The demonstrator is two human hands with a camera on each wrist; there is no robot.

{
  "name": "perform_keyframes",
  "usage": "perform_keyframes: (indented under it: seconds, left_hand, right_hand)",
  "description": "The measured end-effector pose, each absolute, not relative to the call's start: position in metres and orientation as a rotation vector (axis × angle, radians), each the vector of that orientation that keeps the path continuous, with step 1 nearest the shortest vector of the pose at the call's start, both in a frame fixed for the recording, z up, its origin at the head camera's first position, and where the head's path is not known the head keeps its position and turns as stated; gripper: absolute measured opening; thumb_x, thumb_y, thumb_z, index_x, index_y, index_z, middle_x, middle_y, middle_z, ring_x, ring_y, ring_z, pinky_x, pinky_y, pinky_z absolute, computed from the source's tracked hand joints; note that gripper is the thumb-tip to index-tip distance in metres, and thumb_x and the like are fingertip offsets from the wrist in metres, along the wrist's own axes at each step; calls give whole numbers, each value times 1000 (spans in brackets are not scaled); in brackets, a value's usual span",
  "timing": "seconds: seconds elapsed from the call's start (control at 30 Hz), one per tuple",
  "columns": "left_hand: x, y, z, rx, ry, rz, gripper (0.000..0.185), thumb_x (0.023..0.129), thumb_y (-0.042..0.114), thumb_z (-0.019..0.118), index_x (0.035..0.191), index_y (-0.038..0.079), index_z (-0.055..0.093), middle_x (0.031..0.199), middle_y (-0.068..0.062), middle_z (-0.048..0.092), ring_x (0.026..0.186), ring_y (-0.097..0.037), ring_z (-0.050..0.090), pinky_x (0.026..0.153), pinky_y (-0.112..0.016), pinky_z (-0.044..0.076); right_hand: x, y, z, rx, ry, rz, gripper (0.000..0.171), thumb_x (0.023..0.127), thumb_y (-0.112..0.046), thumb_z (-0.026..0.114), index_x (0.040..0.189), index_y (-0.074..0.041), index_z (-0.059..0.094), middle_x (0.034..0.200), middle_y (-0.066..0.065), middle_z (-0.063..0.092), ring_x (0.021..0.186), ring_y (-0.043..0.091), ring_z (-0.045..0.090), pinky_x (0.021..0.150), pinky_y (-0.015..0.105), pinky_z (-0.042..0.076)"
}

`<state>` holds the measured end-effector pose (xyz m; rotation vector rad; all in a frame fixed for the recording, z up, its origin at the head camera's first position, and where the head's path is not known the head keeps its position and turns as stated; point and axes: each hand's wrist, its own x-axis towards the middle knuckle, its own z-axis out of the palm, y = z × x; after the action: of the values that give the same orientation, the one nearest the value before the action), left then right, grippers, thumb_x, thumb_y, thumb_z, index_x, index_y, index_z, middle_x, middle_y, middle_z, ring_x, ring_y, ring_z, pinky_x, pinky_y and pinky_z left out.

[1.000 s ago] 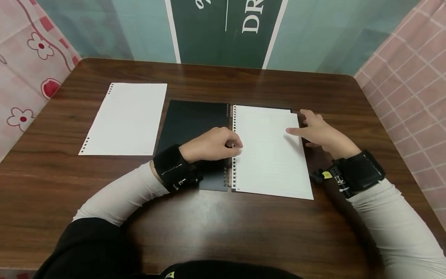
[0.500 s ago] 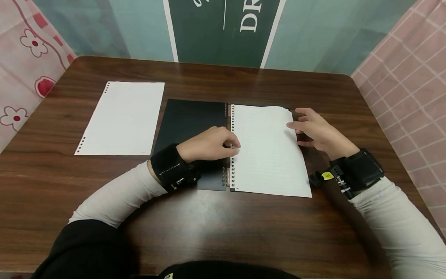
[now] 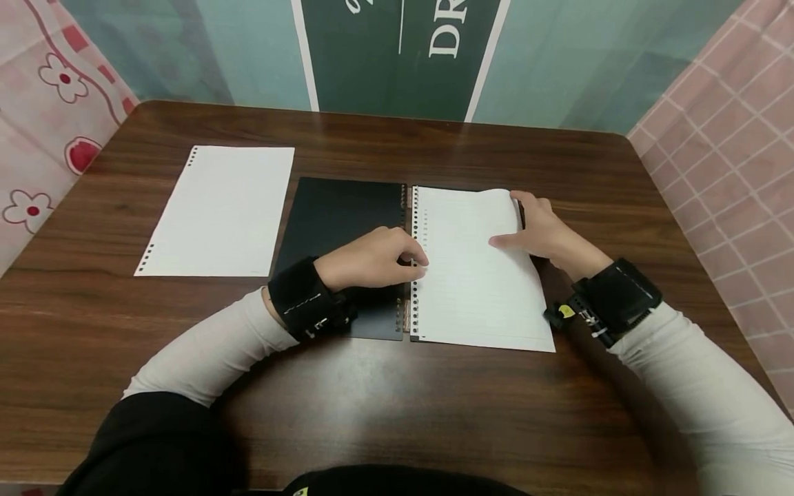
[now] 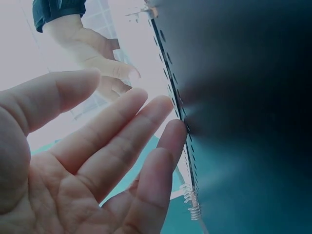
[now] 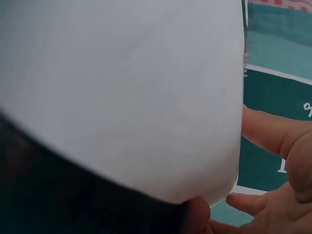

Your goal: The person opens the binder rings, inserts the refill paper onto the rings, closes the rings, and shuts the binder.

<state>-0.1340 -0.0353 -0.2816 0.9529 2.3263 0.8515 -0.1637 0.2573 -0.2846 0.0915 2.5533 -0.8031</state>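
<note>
Softly, the white, perhaps faintly ruled sheet [image 3: 474,282] curls at one corner.

The paper [image 3: 477,282] is white; the binder [image 3: 347,207] black; the table [image 3: 496,413] wood-grained brown.

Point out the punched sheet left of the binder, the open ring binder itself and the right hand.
Punched sheet [image 3: 216,210]: head view, middle of its face.
Open ring binder [image 3: 335,213]: head view, bare black left cover.
Right hand [image 3: 548,234]: head view, back of the hand.
</note>
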Motion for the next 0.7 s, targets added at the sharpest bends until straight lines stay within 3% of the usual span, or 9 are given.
perform_keyframes:
  seconds: [0.37, 0.53, 0.7]
  left_hand:
    - [-134, -34, -282, 954, 2320, 835, 27, 98, 17, 62, 122, 6, 71, 124, -7, 70, 113, -18, 65, 97, -36, 51]
    - [-135, -34, -282, 959, 2327, 842, 26, 98, 16, 62, 121, 7, 72, 123, -6, 71, 110, -17, 66, 96, -35, 52]
    - [-134, -34, -281, 953, 2333, 828, 26, 98, 16, 62, 121, 7, 71, 123, -6, 71, 110, -16, 65, 96, -35, 52]
  right_hand:
    - [-167, 250, -287, 155, 2593, -911, 110, 92, -14, 71, 157, -11, -17, 162, 31, 6, 148, 50, 16, 113, 64, 27]
    - [-164, 247, -283, 210, 2576, -1059, 111, 92, -10, 70, 157, -15, -20, 160, 32, 10, 144, 50, 24, 111, 63, 31]
    - [-163, 252, -279, 229, 2415, -1181, 105, 94, -18, 69, 159, -17, -13, 161, 27, 16, 136, 44, 34, 108, 59, 35]
